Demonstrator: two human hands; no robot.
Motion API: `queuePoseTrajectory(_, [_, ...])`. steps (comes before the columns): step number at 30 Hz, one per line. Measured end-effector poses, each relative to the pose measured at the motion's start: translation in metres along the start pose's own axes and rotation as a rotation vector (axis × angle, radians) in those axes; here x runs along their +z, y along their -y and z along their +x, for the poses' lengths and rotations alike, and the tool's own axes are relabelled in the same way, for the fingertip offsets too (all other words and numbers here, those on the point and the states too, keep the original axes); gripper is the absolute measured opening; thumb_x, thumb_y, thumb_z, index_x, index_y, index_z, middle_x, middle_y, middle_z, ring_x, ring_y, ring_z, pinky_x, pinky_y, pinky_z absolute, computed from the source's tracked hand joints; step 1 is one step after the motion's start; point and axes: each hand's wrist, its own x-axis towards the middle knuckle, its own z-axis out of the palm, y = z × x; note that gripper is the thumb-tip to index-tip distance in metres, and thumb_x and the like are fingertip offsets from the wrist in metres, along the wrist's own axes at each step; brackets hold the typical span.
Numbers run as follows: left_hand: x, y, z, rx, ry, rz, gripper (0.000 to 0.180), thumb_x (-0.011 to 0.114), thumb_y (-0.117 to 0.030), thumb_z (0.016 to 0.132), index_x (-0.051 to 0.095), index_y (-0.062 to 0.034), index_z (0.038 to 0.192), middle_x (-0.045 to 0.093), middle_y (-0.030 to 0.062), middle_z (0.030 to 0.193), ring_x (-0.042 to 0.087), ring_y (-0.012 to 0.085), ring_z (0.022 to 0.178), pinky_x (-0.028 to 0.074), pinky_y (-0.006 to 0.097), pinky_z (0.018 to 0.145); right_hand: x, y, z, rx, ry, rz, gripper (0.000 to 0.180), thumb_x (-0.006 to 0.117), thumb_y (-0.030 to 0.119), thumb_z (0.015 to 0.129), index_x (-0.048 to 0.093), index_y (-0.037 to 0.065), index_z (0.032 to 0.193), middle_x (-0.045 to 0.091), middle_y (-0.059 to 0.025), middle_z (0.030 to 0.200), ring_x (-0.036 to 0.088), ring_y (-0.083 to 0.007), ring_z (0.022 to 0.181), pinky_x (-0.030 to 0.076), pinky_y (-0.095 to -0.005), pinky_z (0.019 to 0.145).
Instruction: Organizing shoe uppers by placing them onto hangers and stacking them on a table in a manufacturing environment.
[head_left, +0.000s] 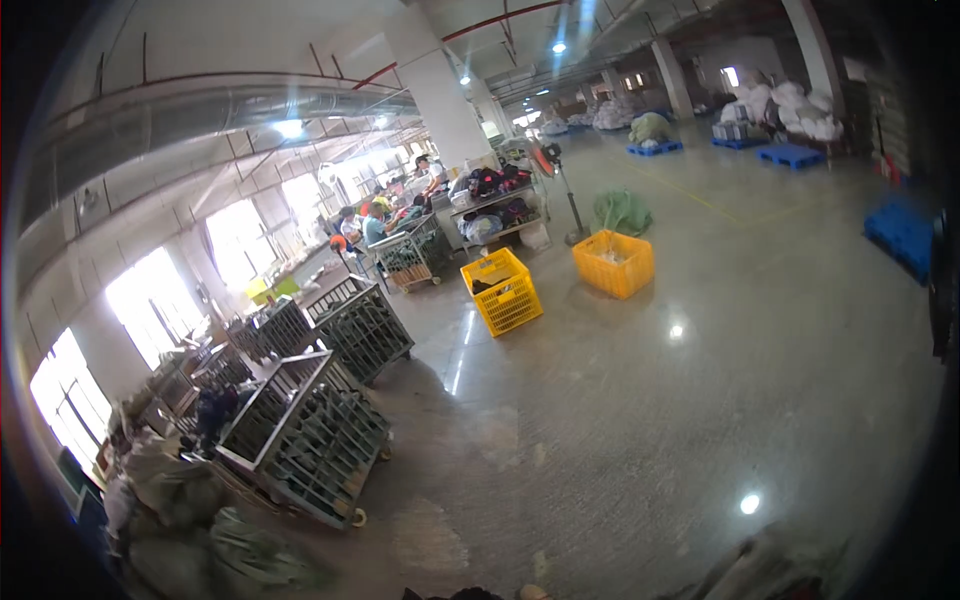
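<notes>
Neither of my hands shows clearly. At the lower edge there is a dark shape (452, 594) and a small pale patch beside it, both too cut off to name. A blurred grey-brown bundle (770, 568) lies at the lower right edge. Ahead on the floor stand a yellow slatted crate (508, 305) with something dark in it and an orange-yellow crate (620, 272) with pale contents. To the left, a wheeled metal cage cart (310, 440) holds dark goods, with another cage cart (362, 330) behind it.
Stuffed sacks (180, 490) pile up at the near left. A fan on a stand (568, 190), a green bag (622, 212) and a loaded shelf rack (500, 215) stand beyond the crates. People (378, 225) work at the back left. Blue pallets (790, 156) lie at the far right.
</notes>
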Motion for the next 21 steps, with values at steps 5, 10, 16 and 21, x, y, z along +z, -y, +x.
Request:
queuePoseTrajectory(5, [0.038, -0.009, 0.079, 0.143, 0.083, 0.012, 0.024, 0.069, -0.016, 0.061, 0.063, -0.0011, 0.079, 0.063, 0.0168, 0.072, 0.061, 0.0297, 0.067, 0.048, 0.037, 0.061, 0.0, 0.116, -0.01, -0.294, 0.117, 0.14, 0.075, 0.067, 0.017, 0.068, 0.027, 0.0, 0.129, 0.052, -0.0251, 0.113, 0.055, -0.0326, 0.101, 0.046, -0.0394, 0.085])
queuePoseTrajectory(10, [0.052, -0.059, 0.162, 0.132, 0.35, -0.103, 0.023, 0.065, -0.018, 0.062, 0.062, -0.0049, 0.081, 0.062, 0.0167, 0.082, 0.058, 0.0337, 0.079, 0.046, 0.04, 0.069, -0.009, 0.235, -0.073, -0.594, 0.231, 0.262, 0.066, 0.064, 0.016, 0.069, 0.032, 0.0, 0.125, 0.054, -0.0227, 0.111, 0.055, -0.0305, 0.099, 0.046, -0.0389, 0.085])
queuePoseTrajectory(16, [0.103, -0.034, 0.268, 0.309, 0.38, -0.113, 0.022, 0.064, -0.019, 0.065, 0.064, -0.0048, 0.082, 0.063, 0.0175, 0.082, 0.06, 0.0325, 0.08, 0.047, 0.039, 0.069, -0.014, 0.31, -0.141, -0.867, 0.403, 0.316, 0.056, 0.06, 0.013, 0.071, 0.039, 0.0, 0.121, 0.056, -0.0199, 0.109, 0.056, -0.0281, 0.098, 0.045, -0.0384, 0.086])
queuePoseTrajectory(21, [0.083, -0.108, 0.319, 0.259, 0.229, -0.316, 0.026, 0.067, -0.019, 0.064, 0.064, -0.0004, 0.081, 0.064, 0.0166, 0.075, 0.063, 0.0277, 0.069, 0.048, 0.035, 0.062, 0.002, 0.328, -0.168, -1.017, 0.616, 0.292, 0.048, 0.057, 0.012, 0.073, 0.045, 0.0, 0.118, 0.057, -0.0176, 0.107, 0.056, -0.0261, 0.096, 0.044, -0.0379, 0.086])
